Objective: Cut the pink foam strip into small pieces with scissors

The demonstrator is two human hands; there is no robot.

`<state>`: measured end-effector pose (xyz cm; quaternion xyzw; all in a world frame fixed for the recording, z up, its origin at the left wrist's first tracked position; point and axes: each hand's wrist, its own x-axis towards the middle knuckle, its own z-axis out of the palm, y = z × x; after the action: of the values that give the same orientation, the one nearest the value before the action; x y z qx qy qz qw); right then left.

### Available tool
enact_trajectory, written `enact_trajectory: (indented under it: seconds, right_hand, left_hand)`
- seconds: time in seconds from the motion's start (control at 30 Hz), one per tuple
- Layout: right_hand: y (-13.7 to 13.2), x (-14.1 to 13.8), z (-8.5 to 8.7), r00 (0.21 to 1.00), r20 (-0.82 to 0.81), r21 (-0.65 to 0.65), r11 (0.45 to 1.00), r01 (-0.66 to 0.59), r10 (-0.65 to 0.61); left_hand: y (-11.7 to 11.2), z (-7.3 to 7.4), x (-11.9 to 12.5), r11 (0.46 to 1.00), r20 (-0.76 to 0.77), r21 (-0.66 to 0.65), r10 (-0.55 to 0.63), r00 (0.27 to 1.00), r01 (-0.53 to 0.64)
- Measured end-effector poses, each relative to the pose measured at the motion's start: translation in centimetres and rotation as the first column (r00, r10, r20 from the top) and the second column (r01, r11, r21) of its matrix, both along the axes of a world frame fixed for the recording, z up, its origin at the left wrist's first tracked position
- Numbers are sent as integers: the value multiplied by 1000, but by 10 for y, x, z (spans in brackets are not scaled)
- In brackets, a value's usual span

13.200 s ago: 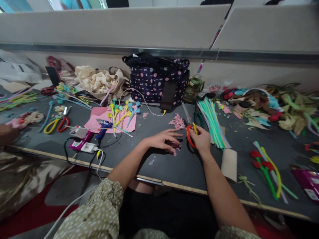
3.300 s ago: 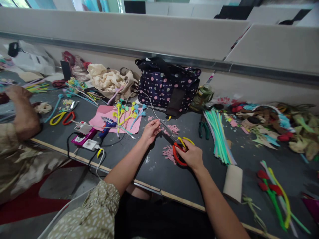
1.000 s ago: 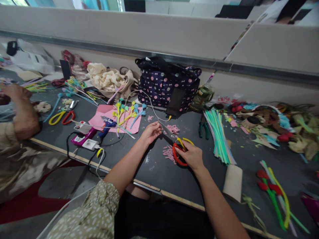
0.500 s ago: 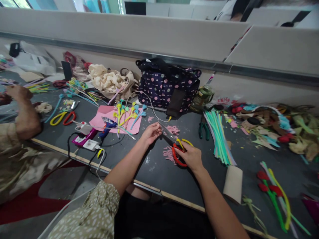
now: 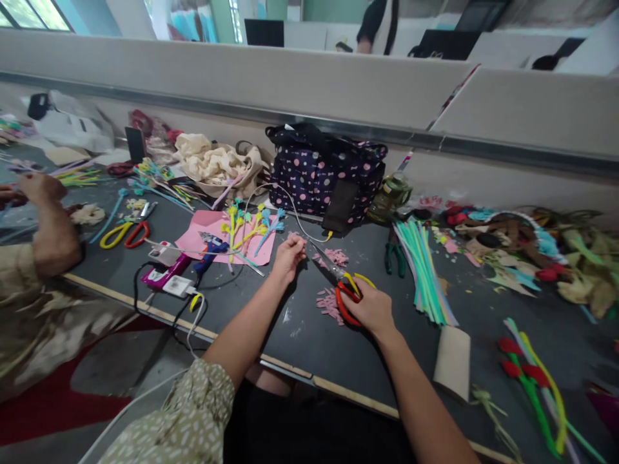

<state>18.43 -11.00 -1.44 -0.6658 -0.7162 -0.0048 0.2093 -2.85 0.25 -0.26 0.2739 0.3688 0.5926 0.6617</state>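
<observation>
My right hand (image 5: 370, 309) is closed through the red and yellow handles of a pair of scissors (image 5: 338, 283), whose blades point up-left toward my left hand. My left hand (image 5: 289, 252) is pinched shut at the blade tips on something small that I cannot make out. Pink cut scraps (image 5: 329, 304) lie on the dark table (image 5: 309, 335) just left of the scissors, and more pink scraps (image 5: 335, 257) lie beyond the blades.
A polka-dot bag (image 5: 319, 174) stands behind my hands. Pipe-cleaner flowers lie on pink paper (image 5: 203, 235) beside a blue glue gun (image 5: 207, 248). Green pliers (image 5: 393, 254), a bundle of green pipe cleaners (image 5: 423, 267) and a cardboard tube (image 5: 452, 361) sit right. Another person's arm (image 5: 53, 225) works at left.
My hands and the scissors have stayed almost in place over the last second. The view has tilted up slightly. Earlier, my right hand picked the scissors up from the table.
</observation>
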Motion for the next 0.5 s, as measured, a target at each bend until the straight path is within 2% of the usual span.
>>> enact_trajectory:
  seconds: [0.13,0.3,0.4,0.5]
  right_hand:
    - [-4,-7,12,998,55,-44,999,24,-22]
    - [-2,-5,9,994,102,-55,998,31,-25]
    - [0,-2,5,995,99,-38,999,38,-34]
    - [0,0,2,994,105,-31,999,38,-35]
  left_hand:
    - [0,1,1,993,-58,54,112,992,-109]
    - [1,-1,1,971,-128,131,215,968,-198]
    - [0,0,2,962,-180,174,241,954,-210]
    - [-3,4,4,966,-236,192,218,947,-174]
